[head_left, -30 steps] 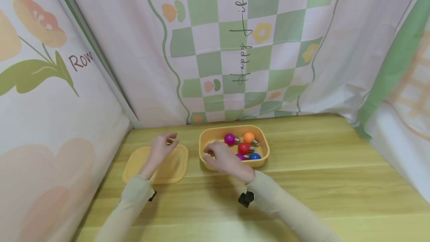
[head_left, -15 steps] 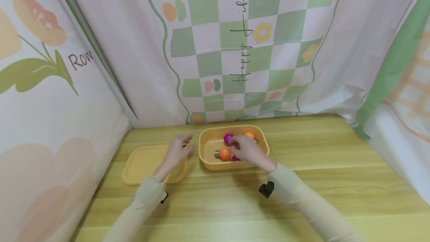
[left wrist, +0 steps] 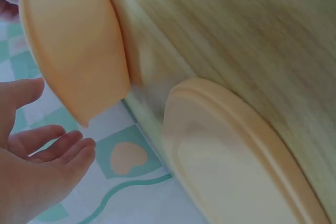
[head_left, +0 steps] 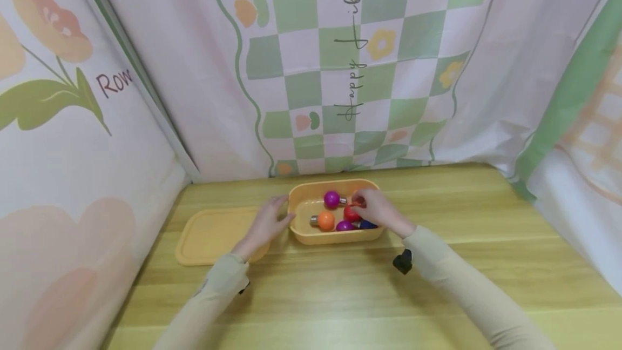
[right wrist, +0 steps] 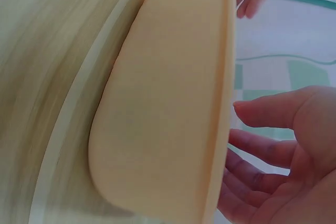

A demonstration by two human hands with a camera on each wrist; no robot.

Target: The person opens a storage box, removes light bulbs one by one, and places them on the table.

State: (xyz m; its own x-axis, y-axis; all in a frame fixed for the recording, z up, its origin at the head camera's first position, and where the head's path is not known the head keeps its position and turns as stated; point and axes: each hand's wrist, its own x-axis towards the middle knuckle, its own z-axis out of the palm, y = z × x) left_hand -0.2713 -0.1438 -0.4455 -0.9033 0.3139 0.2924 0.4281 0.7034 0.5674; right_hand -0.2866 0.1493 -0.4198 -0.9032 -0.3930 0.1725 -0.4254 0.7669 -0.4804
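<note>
A yellow-orange plastic box (head_left: pixel 335 239) stands on the table with several coloured light bulbs in it. An orange bulb (head_left: pixel 325 221) lies left of centre, a purple bulb (head_left: pixel 332 199) near the back wall. Along the front are a second purple bulb (head_left: pixel 344 226) and a dark blue one (head_left: pixel 368 225). My right hand (head_left: pixel 381 212) reaches over the box's right end, fingertips beside the red bulb (head_left: pixel 350 213) and partly covering another orange bulb. Thumb and fingers stand apart in the right wrist view. My left hand (head_left: pixel 266 226) spreads loosely at the left end, fingertips close to the rim.
The box's matching flat lid (head_left: pixel 214 236) lies left of it, partly under my left forearm and hand in the head view. A patterned curtain (head_left: pixel 335 69) hangs behind the table (head_left: pixel 320 296). Another printed cloth (head_left: pixel 87 177) borders the left side.
My right hand has moved rightward across the box, uncovering the left orange bulb. My left hand has moved right, from over the lid to the box's left end.
</note>
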